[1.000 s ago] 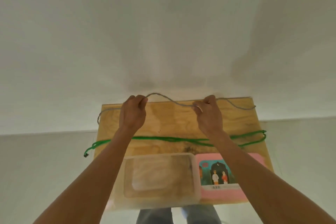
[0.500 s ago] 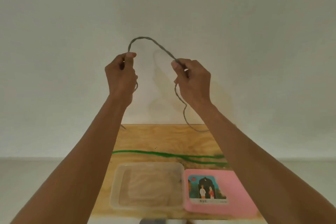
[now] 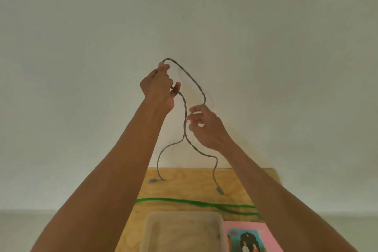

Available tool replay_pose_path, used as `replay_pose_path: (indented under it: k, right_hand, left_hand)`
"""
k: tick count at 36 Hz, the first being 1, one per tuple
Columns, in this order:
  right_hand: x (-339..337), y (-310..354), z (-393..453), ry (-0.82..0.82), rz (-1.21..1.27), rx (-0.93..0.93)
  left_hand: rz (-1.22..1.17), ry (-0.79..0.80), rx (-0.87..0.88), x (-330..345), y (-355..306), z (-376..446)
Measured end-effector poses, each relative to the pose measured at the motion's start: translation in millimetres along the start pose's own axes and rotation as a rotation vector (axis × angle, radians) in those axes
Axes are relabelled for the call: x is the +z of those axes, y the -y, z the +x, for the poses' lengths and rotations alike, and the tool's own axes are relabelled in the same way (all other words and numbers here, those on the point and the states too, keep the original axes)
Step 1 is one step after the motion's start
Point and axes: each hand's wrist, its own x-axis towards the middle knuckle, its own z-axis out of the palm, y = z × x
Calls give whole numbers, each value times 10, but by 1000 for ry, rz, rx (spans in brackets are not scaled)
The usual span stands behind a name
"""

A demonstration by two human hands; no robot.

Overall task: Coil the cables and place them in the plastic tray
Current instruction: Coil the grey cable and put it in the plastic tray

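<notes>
A thin grey cable [image 3: 185, 108] hangs in the air in front of the wall, folded into a loop. My left hand [image 3: 158, 88] is raised highest and pinches the loop's top. My right hand [image 3: 204, 127] is lower and to the right, fingers closed on the cable where the strands meet. Both cable ends dangle to the wooden board [image 3: 184, 188], one plug at left, one at right. A green cable [image 3: 196, 203] lies stretched across the board. The clear plastic tray [image 3: 151, 229] sits at the board's near edge with nothing visible in it.
A pink box with a picture [image 3: 253, 237] lies right of the tray. The board stands against a plain pale wall, with pale floor on both sides. My forearms cover the board's left and right parts.
Both hands lifted the grey cable off the board. The right hand has since dropped below the left, folding the cable into a hanging loop whose ends trail on the board.
</notes>
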Motion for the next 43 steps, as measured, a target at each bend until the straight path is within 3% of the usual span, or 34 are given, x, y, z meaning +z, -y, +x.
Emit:
replay_pose_path:
  k: [3, 5, 10, 15, 22, 25, 29, 33, 37, 40, 43]
  right_hand:
    - [154, -115, -70, 258, -75, 89]
    - [185, -189, -142, 263, -132, 84]
    - [89, -251, -183, 156, -20, 114]
    - [-93, 46, -95, -24, 280, 55]
    - [-198, 437, 81, -300, 793, 99]
    - [-253, 469, 178, -405, 951, 166]
    - [-245, 347, 295, -506, 976, 286]
    - [-187, 175, 289, -384, 633, 406]
    - [-161, 160, 82, -185, 194, 395]
    - [-68, 209, -69, -145, 138, 284]
    - [45, 256, -245, 172, 154, 271]
  left_hand:
    - [-19, 27, -43, 50, -88, 35]
    - [-20, 49, -74, 71, -145, 68]
    - [15, 120, -83, 42, -177, 173]
    - [339, 446, -118, -176, 22, 202]
    - [795, 909, -302, -770, 676, -15]
    - [719, 941, -327, -942, 769, -122]
    - [709, 994, -288, -1020, 686, -169]
    - [673, 921, -225, -1031, 593, -177]
    - [467, 686, -211, -979, 486, -152]
    - [324, 468, -194, -915, 407, -97]
    - [191, 345, -202, -828, 336, -48]
